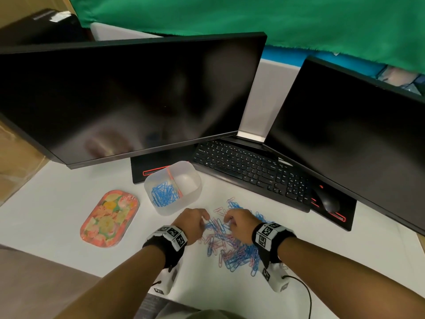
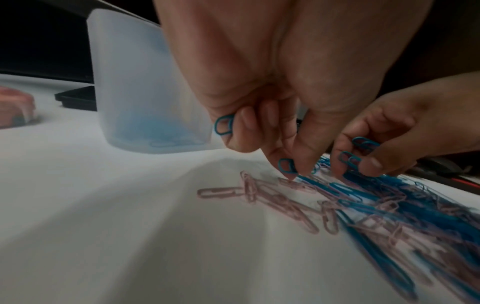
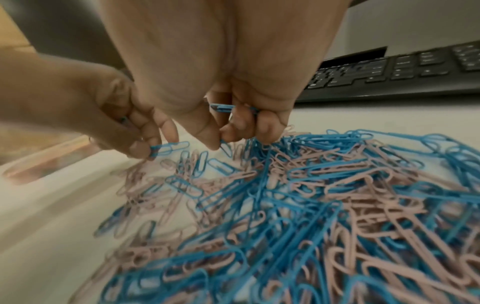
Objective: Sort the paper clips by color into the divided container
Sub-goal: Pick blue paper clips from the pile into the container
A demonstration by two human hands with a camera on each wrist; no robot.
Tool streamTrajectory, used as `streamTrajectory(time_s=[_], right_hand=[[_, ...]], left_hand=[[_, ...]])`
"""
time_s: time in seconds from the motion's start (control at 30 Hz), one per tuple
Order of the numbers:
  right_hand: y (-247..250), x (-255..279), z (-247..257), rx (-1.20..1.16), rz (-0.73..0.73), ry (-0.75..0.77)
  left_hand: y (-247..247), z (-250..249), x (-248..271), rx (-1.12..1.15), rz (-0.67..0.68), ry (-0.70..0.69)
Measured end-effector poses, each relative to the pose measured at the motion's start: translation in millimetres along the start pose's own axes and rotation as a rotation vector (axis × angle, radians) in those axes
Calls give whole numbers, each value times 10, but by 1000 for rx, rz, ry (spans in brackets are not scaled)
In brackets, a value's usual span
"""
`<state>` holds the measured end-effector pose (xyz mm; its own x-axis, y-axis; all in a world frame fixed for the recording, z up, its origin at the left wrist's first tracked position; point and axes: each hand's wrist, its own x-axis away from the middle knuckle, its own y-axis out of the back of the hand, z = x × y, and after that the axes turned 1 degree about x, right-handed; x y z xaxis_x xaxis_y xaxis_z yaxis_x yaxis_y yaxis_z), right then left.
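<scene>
Both hands low-centre in the head view, over the mixed pile [image 1: 232, 240]. Left hand [image 1: 193, 223] pinches blue clips [image 2: 224, 125], right hand [image 1: 239, 223] grips more. Divided container [image 1: 173, 187] just above them, blue clips in its left compartment.

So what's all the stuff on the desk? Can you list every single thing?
Paper clip pile: many, blue and pink, desk front.
Divided container: one, clear; blue clips in its left part.
Tray: one, flowery orange, left.
Monitors: two, black, behind.
Keyboard: one, black.
Mouse: one, black, right.
Green cloth: one, top.
Left hand: pinches blue clips.
Right hand: pinches blue clips.
</scene>
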<state>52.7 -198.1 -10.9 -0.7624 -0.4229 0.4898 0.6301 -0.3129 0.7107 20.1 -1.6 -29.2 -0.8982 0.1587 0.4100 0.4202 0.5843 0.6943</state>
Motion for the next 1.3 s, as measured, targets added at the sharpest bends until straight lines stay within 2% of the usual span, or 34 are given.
streamTrajectory(time_s=[0.1,0.27,0.37,0.5,0.63,0.77,0.87,1.0,1.17,1.3], right_hand=[[39,-5,32,-81,-10,0],[52,-58,67,-262,2,-122],[70,-88,119,-373,-20,-134],[130,-91,270,-565,26,-171],[217,-127,493,-655,96,-212],[291,-201,821,-689,174,-166],[332,-281,1132,-733,215,-133],[369,-483,1531,-724,164,-123],[388,-722,1830,-701,151,-181],[438,-766,1864,-644,113,-149]], left_hand=[[13,1,8,35,2,10],[29,-4,-2,139,-35,20],[56,-36,-1,210,-62,24],[162,-115,45,342,-105,40],[426,-175,160,442,-149,58],[839,-89,247,455,-241,142],[1134,11,231,352,-307,251],[1338,79,133,116,-245,352],[1440,100,-36,19,-182,437],[1499,72,-114,-83,-155,461]])
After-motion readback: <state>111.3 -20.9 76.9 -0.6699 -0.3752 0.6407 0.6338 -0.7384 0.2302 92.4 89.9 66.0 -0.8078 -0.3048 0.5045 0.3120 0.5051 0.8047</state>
